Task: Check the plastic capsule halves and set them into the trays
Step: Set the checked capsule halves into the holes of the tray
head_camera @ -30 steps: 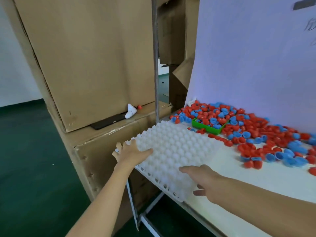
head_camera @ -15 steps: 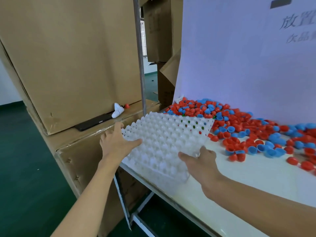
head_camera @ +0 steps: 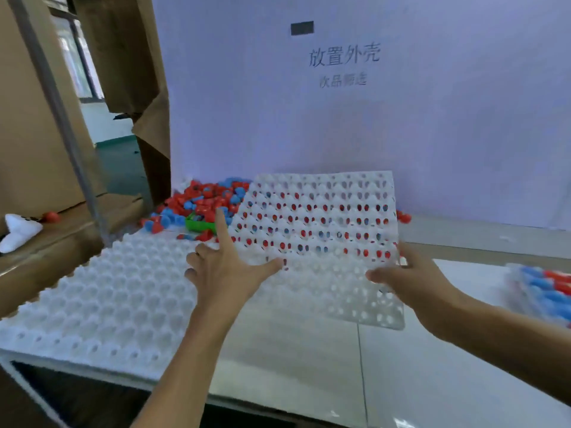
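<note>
- While a white perforated tray (head_camera: 321,230) is held tilted above the counter (head_camera: 309,350), far edge raised, red and blue pieces behind are seen through its holes.
- L hand (head_camera: 225,270): tray's left edge is grasped, thumb laid across the top face, index finger stretched up along the edge, other fingers (head_camera: 193,261) curled behind.
- R hand (head_camera: 411,279): tray's right edge is pinched, thumb on top, remaining fingers hidden under the tray.
- A second white dimpled tray (head_camera: 102,298) is lying flat at the counter's near-left corner, no capsule halves in it.
- Loose capsule halves (head_camera: 204,199), red and blue, are piled at the far-left part of the counter against the white backboard (head_camera: 370,118); a green bin (head_camera: 200,225) is partly buried at the pile's near side.
- A filled tray (head_camera: 543,291) w/ blue and red halves is seen at the right edge, blurred.
- Cardboard boxes (head_camera: 27,118) are stacked off the left edge; a white item (head_camera: 18,231) and one red piece (head_camera: 51,216) rest on a box ledge.
</note>
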